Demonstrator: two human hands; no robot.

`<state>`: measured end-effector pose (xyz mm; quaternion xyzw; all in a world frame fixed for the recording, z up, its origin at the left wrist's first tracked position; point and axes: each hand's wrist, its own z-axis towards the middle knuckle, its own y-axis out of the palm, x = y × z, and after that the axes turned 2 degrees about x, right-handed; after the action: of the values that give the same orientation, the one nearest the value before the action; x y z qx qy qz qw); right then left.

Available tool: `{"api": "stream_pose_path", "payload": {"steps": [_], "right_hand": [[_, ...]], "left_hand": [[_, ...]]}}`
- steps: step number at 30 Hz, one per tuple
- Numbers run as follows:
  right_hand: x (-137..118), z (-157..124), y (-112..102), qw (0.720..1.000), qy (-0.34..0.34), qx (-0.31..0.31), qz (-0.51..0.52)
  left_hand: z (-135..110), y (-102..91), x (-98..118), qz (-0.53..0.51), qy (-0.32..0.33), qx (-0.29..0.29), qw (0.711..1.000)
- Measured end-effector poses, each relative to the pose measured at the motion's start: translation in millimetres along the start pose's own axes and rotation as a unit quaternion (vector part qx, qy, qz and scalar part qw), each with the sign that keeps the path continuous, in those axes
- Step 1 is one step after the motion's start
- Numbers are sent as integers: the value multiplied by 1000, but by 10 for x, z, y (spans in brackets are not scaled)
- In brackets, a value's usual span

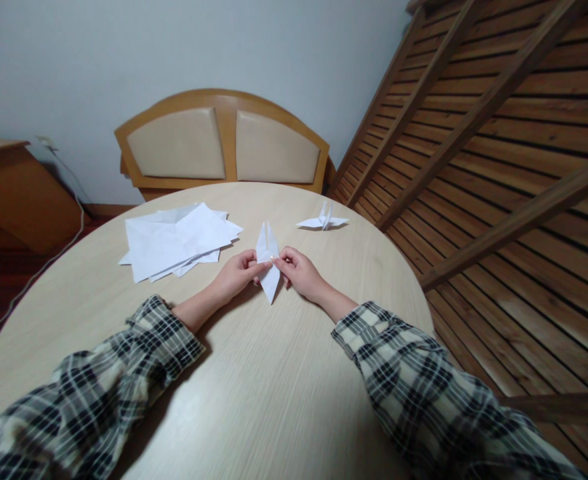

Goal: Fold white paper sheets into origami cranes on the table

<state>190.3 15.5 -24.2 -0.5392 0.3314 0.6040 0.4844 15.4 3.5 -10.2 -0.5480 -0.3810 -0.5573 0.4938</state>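
Between my two hands is a piece of white paper folded into a narrow diamond (270, 285), with a slit running down its far point. My left hand (240, 272) pinches its left edge, the thumb lying across the middle. From the other side my right hand (299, 272) grips the right edge, its thumb tip close to the left one. The fingers under the paper are mostly hidden. Beyond my right hand a finished-looking white paper crane (323, 220) stands with wings spread. A loose pile of white paper sheets (174, 240) lies to the left of my left hand.
All of this is on a round, pale wooden table (274, 393). Behind it stands a wooden headboard (229, 107) with two cream padded panels. A slatted wooden structure (494, 167) slopes along the right. A brown desk (19, 193) and a cable (39, 273) are at the left.
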Motion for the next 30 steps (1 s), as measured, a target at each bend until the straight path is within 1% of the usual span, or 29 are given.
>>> {"api": "stream_pose_path", "payload": {"steps": [4,9,16,21,25,30], "right_hand": [[1,3,-6,1000,-2,-10,1],[-3,3,-5,1000,1,-6,-10],[-6,0,-5,1000,-4,-7,-13],[-34,-2,-2,1000,17,-13,-5],[-58,0,5,999,28,-25,-5],[-15,18,12,999,34,-17,-3]], "left_hand": [[-3,1,4,3,1,6,1000],[-6,-11,-3,4,1,-5,1000],[-10,-11,-17,-3,1,1,1000],[-15,-8,-14,-11,-8,-3,1000],[-18,-3,4,-7,-10,-18,1000],[-22,-3,27,-1,-7,-17,1000]]}}
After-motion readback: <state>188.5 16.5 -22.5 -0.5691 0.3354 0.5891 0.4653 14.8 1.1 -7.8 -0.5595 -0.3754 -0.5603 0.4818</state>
